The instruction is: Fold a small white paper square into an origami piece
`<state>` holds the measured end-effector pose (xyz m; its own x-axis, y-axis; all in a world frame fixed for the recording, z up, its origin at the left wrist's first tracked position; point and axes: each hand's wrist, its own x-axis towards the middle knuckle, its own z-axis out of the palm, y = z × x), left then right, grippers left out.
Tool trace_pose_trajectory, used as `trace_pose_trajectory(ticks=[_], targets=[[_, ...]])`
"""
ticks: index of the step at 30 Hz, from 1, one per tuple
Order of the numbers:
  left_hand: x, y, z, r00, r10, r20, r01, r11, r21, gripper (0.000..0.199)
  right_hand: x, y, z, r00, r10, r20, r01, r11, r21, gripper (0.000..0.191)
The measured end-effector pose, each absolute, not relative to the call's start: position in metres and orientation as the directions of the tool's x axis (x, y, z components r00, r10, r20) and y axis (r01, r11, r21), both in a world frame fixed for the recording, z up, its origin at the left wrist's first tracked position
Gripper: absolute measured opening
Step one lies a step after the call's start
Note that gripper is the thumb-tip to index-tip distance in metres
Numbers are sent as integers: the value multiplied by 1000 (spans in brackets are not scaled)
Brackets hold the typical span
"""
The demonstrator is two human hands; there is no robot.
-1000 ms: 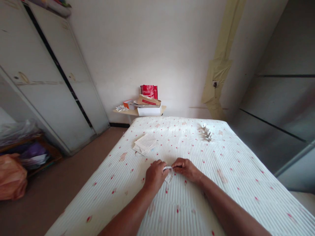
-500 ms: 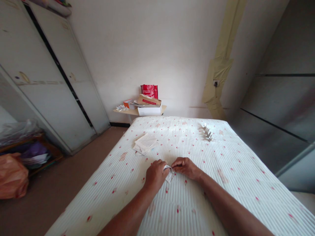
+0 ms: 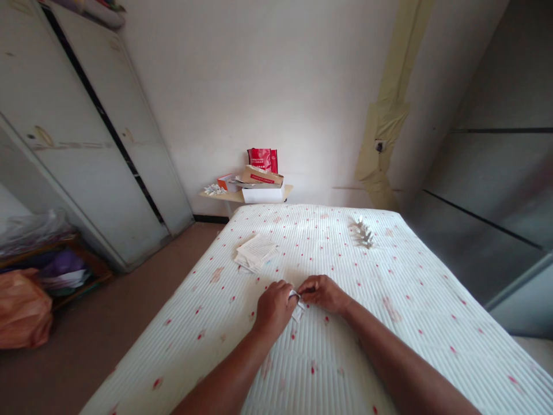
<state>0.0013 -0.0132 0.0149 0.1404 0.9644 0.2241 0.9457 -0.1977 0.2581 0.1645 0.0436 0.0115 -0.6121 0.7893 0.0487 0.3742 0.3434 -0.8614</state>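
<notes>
A small piece of folded white paper (image 3: 298, 312) is between my hands, above the middle of the bed. My left hand (image 3: 275, 304) is closed on it, the thumb pressed against the paper. From the other side, my right hand (image 3: 323, 292) pinches the paper's upper edge with its fingertips. Ahead and to the left lies a loose stack of printed paper sheets (image 3: 256, 252). Several small folded paper pieces (image 3: 363, 233) stand in a row farther off to the right.
The bed has a white ribbed cover (image 3: 311, 369) with red dots. Behind it, a small table (image 3: 235, 196) carries a white box (image 3: 263, 195), a red bag (image 3: 262, 159) and more white paper pieces (image 3: 214, 189). Cabinets (image 3: 86, 144) stand left; an orange bag (image 3: 25, 311) sits on the floor.
My right hand has shifted slightly left, nearer my left hand, along the paper's upper edge. My left hand stays nearly in place; the paper's shape has changed a little.
</notes>
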Motion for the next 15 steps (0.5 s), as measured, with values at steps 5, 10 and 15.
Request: trace_pose_trajectory(ticks=[5,10,15], targets=[[1,-14,12,168,950,264,946,-230,228,13,161,35,25,-601,797,58,508,437,-742,19],[0,-16,12,200,939,280,941,-264,212,12,160,31,27,-610,783,118,586,546,-599,17],[0,-19,17,200,948,248,933,-262,247,11,158,32,21,-593,795,126,669,574,-472,14]])
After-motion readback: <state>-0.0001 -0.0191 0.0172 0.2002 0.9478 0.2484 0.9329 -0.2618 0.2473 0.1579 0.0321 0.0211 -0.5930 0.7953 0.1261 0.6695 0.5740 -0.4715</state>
